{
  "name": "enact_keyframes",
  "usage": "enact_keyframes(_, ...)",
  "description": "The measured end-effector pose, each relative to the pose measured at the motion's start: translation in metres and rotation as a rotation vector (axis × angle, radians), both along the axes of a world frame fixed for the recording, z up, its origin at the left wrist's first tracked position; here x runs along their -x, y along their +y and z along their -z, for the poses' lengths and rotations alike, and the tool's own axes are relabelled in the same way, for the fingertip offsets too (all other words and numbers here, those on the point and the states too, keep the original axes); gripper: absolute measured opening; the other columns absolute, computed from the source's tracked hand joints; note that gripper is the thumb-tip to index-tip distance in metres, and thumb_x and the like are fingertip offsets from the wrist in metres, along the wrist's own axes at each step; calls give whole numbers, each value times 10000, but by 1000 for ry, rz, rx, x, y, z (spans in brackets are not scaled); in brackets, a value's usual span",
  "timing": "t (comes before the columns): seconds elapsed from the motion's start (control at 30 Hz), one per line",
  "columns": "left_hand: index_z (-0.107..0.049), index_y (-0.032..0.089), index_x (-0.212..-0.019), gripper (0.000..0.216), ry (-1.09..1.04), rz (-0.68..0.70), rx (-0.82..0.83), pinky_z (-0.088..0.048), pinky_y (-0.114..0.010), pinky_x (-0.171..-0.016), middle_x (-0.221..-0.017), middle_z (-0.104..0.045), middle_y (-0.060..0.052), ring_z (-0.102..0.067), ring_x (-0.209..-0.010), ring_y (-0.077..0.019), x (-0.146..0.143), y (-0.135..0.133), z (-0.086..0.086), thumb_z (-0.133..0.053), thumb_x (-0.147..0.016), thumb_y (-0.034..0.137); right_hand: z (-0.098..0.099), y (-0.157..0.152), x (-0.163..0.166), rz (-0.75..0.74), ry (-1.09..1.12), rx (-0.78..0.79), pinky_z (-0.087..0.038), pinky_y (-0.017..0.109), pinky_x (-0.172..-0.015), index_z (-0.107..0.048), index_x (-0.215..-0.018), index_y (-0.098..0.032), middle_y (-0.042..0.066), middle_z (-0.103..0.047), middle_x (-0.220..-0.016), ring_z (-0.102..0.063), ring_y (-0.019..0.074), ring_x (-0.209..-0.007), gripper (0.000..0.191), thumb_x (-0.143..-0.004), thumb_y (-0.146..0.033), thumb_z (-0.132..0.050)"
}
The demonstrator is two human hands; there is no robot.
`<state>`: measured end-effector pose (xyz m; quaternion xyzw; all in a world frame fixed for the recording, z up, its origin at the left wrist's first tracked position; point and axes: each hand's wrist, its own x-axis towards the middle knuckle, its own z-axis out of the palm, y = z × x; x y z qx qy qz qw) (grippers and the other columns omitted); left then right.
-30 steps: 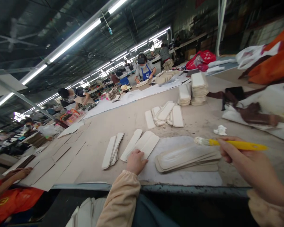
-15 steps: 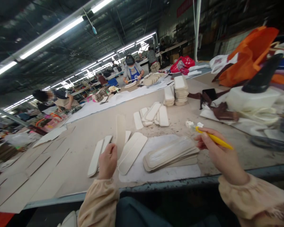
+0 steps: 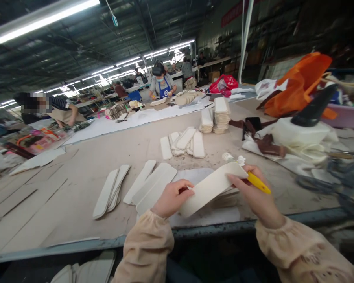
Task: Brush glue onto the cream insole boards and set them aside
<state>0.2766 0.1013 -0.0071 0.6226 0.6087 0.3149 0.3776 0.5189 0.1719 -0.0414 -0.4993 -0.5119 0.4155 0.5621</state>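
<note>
Both hands hold one long cream strip with rounded ends, lifted above the table's near edge. My left hand pinches its lower left end. My right hand steadies its upper right end and also grips a yellow-handled brush, whose white bristles poke out past the strip. Under the strip lies a low stack of similar strips on a pale sheet. More cream strips lie flat to the left.
On the long beige table sit further strip piles and tall stacks. A white glue bottle with black nozzle, scissors, brown rags and an orange bag crowd the right. Other people work far along the table.
My left hand left the flat strips and took one up; both hands now hold it over the stack. The brush hand came in toward the strip. The view swung right.
</note>
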Motion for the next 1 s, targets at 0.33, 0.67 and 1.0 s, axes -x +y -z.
enact_keyframes(0.33, -600, 144, -1042, 450, -294, -301, 181, -435, -219, -573, -706, -566, 34, -535, -615, -94, 44, 9, 29, -765, -666, 327, 16, 12, 12, 58, -84, 77, -494, 318, -568, -488, -939, -269, -22, -591, -764, -583, 175, -601, 451, -650, -456, -780)
enact_keyframes(0.67, -639, 179, -858, 289, 113, -356, 246, -398, -228, -577, -607, -580, 55, -566, -596, -124, 42, 14, 47, -803, -641, 276, 37, 20, 9, 134, -335, -19, -476, 291, -653, -557, -918, -242, -14, -610, -853, -576, 165, -689, 410, -636, -461, -757)
enact_keyframes(1.0, -667, 199, -864, 258, 379, -316, 264, -409, -253, -671, -763, -682, 0, -637, -794, -184, 32, 14, 37, -791, -676, 326, 48, 24, 5, 136, -436, -60, -476, 304, -710, -579, -943, -233, -12, -608, -857, -576, 165, -701, 416, -660, -489, -743)
